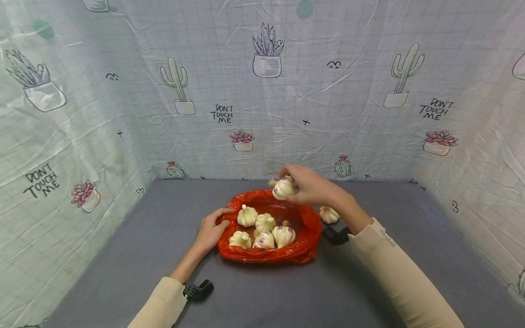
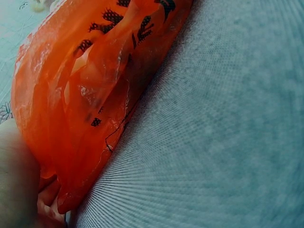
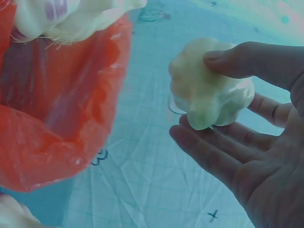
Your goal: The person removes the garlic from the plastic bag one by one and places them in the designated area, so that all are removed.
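A red plastic bag (image 1: 268,260) with its mouth rolled wide sits on the table, several white garlic bulbs (image 1: 247,216) inside it. At its left rim, my left hand (image 1: 211,231) holds the plastic; the left wrist view shows the orange-red bag wall (image 2: 90,95) with dark print, and part of the hand at the lower left. My right hand (image 1: 309,186) holds one garlic bulb (image 1: 284,188) over the bag's far rim. In the right wrist view the thumb lies across that bulb (image 3: 209,85) with the fingers beneath it.
Just right of the bag, another garlic bulb (image 1: 329,214) lies on the grey table (image 1: 164,255), partly behind my right forearm. A printed plant-pattern curtain (image 1: 287,109) encloses the back and sides.
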`<state>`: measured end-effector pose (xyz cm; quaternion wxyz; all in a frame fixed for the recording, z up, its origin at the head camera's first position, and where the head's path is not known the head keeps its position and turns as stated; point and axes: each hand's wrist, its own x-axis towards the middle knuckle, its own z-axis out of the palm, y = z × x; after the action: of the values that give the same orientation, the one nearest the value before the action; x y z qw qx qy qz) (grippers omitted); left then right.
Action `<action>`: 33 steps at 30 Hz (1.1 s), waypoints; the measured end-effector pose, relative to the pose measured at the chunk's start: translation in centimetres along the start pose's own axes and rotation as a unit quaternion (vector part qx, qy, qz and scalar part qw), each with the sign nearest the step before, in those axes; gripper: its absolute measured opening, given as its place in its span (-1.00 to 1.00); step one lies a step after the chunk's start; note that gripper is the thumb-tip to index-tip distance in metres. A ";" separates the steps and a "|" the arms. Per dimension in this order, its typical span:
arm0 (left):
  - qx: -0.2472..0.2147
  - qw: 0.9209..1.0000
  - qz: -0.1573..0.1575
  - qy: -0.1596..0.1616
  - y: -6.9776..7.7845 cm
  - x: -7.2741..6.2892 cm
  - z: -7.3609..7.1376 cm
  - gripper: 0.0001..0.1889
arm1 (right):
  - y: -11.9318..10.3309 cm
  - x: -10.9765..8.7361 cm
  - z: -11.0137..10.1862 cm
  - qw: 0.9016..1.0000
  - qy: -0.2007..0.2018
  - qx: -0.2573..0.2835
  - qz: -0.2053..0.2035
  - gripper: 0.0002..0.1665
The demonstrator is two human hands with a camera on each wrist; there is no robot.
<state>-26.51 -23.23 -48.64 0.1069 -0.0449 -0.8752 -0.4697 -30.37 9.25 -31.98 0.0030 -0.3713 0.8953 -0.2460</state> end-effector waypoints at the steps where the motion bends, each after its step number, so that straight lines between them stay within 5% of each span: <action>1: -0.001 1.000 -0.001 0.000 0.1 0.0 0.0 -0.62 | 0.0 -0.3 -0.2 1.000 0.009 0.002 -0.002 -0.41; 19: -0.006 1.000 -0.004 -0.003 0.1 0.1 0.1 -0.62 | 2.6 -5.7 -2.1 0.992 0.092 0.080 0.023 -0.37; 33: -0.005 1.000 -0.009 0.000 0.1 -0.2 0.1 -0.63 | 5.3 -9.9 -3.2 0.982 0.176 0.063 0.039 -0.47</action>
<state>-26.33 -23.10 -48.59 0.1020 -0.0373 -0.8733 -0.4749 -27.30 20.46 -33.26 -0.1219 -0.2858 0.8783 -0.3633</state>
